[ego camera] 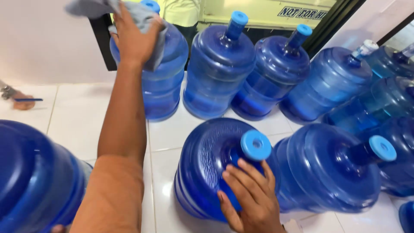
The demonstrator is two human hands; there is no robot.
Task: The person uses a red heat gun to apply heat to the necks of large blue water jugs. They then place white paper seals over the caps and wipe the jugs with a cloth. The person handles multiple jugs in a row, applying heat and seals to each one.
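1. While the left hand (134,36) presses a grey cloth (97,7) flat against the shoulder of a far blue water jug (161,82), its fingers lie spread over the fabric and do not pinch it.
2. The right hand (250,196) rests with fingers apart on the shoulder of a near blue jug (207,164), just under its light blue cap (256,145); it steadies the jug but is not clamped around it.
3. To wipe well, I judge the palm should stay broad on the cloth and follow the jug's curve, so the loose end near the neck does not slip off.
4. The far jug stands on a white tiled floor (73,116) close to a pale wall (47,43), with another capped jug (220,64) just beside it on the right.
5. Open floor lies to the left of the outstretched arm; on the right, jugs stand packed, several touching.
6. A large jug (34,177) crowds the near left corner, so the elbow has little room there.
7. At the far left, another person's hand (19,101) holds a blue pen (29,99).
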